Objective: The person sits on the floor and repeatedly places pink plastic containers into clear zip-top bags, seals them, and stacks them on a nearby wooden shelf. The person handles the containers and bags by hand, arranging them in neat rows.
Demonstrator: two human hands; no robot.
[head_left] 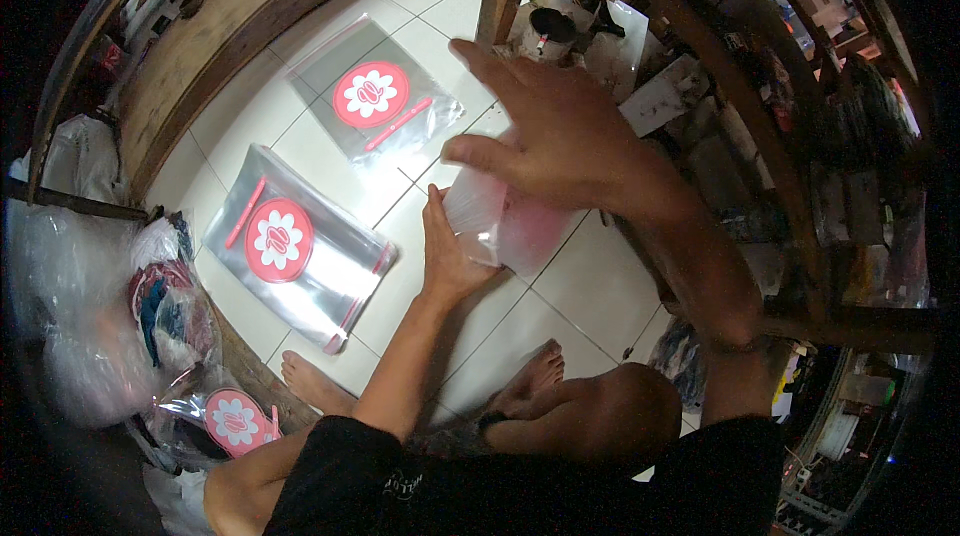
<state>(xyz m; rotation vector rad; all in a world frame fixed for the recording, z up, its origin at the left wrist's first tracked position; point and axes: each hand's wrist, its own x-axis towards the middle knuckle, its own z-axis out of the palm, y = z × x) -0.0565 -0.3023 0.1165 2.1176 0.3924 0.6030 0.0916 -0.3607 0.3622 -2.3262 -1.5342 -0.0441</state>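
Observation:
In front of me my left hand [452, 258] grips the near left edge of a frosted clear plastic bag [540, 236] with a blurred pink patch. Above that bag, my right hand [560, 131] is raised with thumb and fingers apart, holding nothing; it hides much of the bag. To the left on the floor lies a thick stack of clear plastic bags [330, 286], printed with a pink round flower emblem. Farther off, a flat clear plastic bag [330, 126] bears the same kind of emblem.
White floor tiles [500, 326] lie under the bags. Wooden beams [260, 46] border the far left. Bundled plastic [80, 306] and folded cloth [160, 286] sit at the left. A black cup [552, 28] and cluttered shelves are on the right. My bare feet rest nearby.

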